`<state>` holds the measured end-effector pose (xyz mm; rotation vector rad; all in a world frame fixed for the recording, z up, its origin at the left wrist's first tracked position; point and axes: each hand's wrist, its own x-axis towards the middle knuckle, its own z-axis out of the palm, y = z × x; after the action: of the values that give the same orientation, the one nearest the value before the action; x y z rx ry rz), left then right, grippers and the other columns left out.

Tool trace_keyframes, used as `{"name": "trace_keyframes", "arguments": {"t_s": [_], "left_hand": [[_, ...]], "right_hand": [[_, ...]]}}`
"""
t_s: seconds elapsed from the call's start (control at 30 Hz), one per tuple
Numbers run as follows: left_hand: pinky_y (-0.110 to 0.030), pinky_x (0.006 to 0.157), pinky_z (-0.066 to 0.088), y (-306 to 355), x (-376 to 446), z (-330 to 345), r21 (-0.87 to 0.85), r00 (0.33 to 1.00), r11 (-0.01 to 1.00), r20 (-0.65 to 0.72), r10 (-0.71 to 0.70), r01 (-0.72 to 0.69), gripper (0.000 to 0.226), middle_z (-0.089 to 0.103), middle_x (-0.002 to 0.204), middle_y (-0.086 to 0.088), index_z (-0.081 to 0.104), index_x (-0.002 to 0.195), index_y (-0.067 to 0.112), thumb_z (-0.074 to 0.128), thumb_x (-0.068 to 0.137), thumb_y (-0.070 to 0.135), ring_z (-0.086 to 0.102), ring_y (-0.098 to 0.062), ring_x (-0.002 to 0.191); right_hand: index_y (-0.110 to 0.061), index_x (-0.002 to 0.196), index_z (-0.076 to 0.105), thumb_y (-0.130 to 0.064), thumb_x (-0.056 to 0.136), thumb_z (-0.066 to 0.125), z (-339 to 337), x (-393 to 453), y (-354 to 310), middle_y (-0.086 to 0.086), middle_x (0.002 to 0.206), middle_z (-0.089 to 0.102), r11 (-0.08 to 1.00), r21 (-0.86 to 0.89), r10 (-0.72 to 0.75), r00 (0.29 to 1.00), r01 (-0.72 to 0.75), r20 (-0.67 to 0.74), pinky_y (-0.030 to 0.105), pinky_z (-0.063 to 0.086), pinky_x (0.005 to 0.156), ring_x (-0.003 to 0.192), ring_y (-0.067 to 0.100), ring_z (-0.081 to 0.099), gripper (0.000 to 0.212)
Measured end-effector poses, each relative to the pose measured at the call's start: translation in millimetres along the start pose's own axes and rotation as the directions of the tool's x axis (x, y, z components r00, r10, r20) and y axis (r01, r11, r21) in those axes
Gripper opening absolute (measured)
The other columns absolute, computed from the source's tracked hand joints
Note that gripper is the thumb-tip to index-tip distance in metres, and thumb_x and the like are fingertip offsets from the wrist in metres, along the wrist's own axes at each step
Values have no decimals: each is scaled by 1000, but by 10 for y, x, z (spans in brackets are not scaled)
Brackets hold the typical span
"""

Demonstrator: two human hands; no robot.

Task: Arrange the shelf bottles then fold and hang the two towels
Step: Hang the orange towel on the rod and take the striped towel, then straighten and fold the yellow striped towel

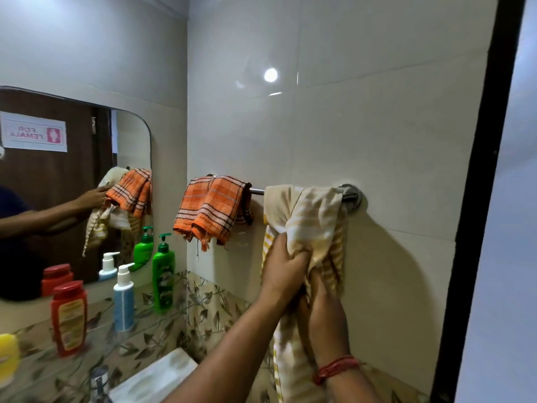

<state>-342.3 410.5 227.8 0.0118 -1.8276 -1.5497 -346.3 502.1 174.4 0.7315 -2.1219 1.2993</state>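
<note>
My L hand (pixel 283 267) bunches the yellow-striped towel (pixel 312 225), fingers curled into cloth | R hand (pixel 325 312) just below, gripping its hanging part | towel draped over rail (pixel 257 191) above both hands | orange plaid towel (pixel 213 209) on rail, up-left of L hand | bottles (pixel 162 274) on shelf (pixel 139 341) far left.

Yellow bottle (pixel 7 356): cut off by the left edge, blurred.
Tap (pixel 100 383): blurred, base cut off by the bottom edge.
Cream striped towel (pixel 315 216): lower end hidden behind both forearms.
Right hand (pixel 327 312): fingertips buried in towel folds.
</note>
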Motion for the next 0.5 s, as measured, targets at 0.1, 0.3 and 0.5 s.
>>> {"name": "trace_keyframes", "arguments": {"t_s": [0.1, 0.3, 0.5], "left_hand": [[-47, 96, 56, 49, -115, 14, -95, 1000, 995, 9, -3, 4, 50, 73, 108, 9, 66, 100, 56, 57, 77, 13, 68, -17, 107], [-54, 99, 54, 45, -469, -22, -193, 996, 978, 37, -75, 81, 47, 69, 122, -10, 64, 118, 39, 58, 82, 10, 65, -33, 115], [-52, 104, 51, -165, -968, 59, -157, 990, 984, 123, -65, 84, 54, 68, 129, -6, 57, 134, 36, 58, 86, 11, 64, -27, 122]], "right_hand": [[-23, 129, 60, -19, 94, 58, -55, -38, 77, -4, 122, 67, 999, 45, -22, 998, 20, 51, 24, 45, 80, 110, 18, 63, 35], [-27, 114, 60, -29, 79, 64, -252, -34, 71, 0, 112, 68, 792, 575, 225, 974, -205, 38, 39, 55, 91, 101, 14, 66, 35], [-24, 120, 60, -38, 81, 79, -344, 215, -125, -2, 112, 73, 677, 672, 231, 953, -301, 195, 38, 55, 95, 103, 14, 71, 45]]}}
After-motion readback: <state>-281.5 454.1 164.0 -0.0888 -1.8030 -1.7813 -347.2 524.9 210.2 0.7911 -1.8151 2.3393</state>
